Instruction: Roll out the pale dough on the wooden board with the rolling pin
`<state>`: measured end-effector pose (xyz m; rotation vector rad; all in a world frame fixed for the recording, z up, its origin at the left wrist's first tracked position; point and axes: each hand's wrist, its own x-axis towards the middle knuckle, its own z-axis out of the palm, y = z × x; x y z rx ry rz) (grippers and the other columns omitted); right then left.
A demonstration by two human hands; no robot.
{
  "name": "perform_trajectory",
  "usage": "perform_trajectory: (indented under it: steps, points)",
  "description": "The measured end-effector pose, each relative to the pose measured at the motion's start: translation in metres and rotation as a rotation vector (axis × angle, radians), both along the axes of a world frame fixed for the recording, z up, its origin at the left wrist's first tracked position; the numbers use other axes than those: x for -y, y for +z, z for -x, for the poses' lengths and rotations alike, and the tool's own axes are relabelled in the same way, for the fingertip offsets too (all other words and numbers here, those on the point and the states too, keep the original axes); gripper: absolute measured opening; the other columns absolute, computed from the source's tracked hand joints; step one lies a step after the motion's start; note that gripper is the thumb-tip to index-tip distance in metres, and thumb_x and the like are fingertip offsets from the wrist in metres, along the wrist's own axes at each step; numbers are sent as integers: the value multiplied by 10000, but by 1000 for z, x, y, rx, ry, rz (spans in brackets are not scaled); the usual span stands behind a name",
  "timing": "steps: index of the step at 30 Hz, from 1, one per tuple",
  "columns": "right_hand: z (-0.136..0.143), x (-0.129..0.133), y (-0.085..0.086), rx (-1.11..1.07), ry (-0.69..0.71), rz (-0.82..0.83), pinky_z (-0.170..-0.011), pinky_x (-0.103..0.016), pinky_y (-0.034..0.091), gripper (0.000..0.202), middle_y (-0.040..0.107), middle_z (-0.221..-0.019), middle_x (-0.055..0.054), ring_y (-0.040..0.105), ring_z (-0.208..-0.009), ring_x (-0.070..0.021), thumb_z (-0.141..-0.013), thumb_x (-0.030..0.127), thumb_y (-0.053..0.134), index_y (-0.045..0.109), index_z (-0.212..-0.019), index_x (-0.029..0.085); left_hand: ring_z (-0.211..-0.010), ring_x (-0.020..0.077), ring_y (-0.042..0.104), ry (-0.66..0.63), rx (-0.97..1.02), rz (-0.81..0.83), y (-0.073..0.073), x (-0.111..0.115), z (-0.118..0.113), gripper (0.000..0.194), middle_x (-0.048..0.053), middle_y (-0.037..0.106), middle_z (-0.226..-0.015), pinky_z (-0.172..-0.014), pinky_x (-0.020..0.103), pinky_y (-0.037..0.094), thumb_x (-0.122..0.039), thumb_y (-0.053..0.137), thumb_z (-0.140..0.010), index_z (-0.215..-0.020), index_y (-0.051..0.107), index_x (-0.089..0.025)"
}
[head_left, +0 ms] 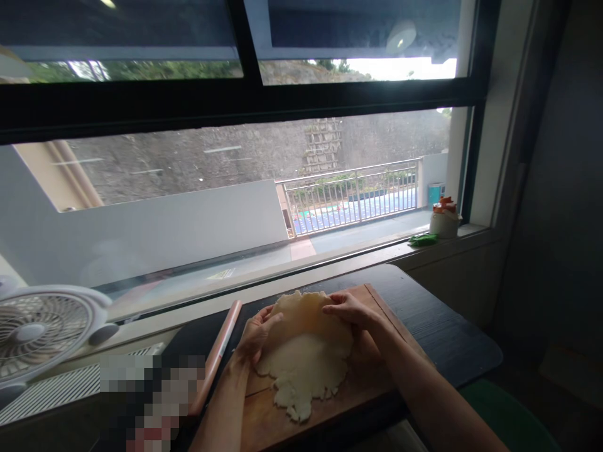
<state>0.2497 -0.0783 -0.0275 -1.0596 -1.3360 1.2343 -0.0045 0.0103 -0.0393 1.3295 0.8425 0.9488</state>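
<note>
A flat, ragged-edged sheet of pale dough [306, 364] lies partly on a wooden board [264, 417], its far part lifted off the wood. My left hand [259, 329] pinches the left side of the sheet, thumb on top and fingers beneath. At the far right edge, my right hand [351, 311] grips the dough in the same way. Light shows through the raised part between the hands. The near end of the sheet, torn into small lobes, rests on the board.
The board sits on a dark table [424, 326]. Left of it lies a long pinkish roll [219, 351]. A white fan [42, 333] stands at far left. On the window sill are a white jar [444, 223] and a green item [423, 240]. A green rounded surface [504, 417] is at lower right.
</note>
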Motion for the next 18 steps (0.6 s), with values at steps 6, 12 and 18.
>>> perform_trajectory:
  steps: [6, 12, 18]
  points:
    - [-3, 5, 6, -39, 82, 7, -623, -241, 452, 430, 659, -879, -56, 588, -715, -141, -649, 445, 729, 663, -931, 128, -629, 147, 629, -92, -27, 41, 16, 15, 3, 427, 42, 687, -801, -568, 239, 495, -302, 737, -677, -1047, 608, -131]
    - [4, 8, 13, -138, 123, -30, -735, -273, 466, 472, 650, -985, -72, 596, -807, -145, -691, 479, 692, 639, -1024, 148, -621, 116, 611, -104, 135, 8, 28, 26, 4, 401, 20, 678, -814, -572, 223, 484, -351, 644, -777, -1126, 569, -168]
    - [1, 0, 14, -111, 65, -45, -652, -252, 451, 455, 666, -864, -38, 580, -695, -119, -680, 509, 687, 664, -964, 154, -700, 157, 650, -109, 118, 26, 32, 14, 4, 377, 65, 696, -869, -654, 267, 521, -352, 657, -760, -1067, 598, -142]
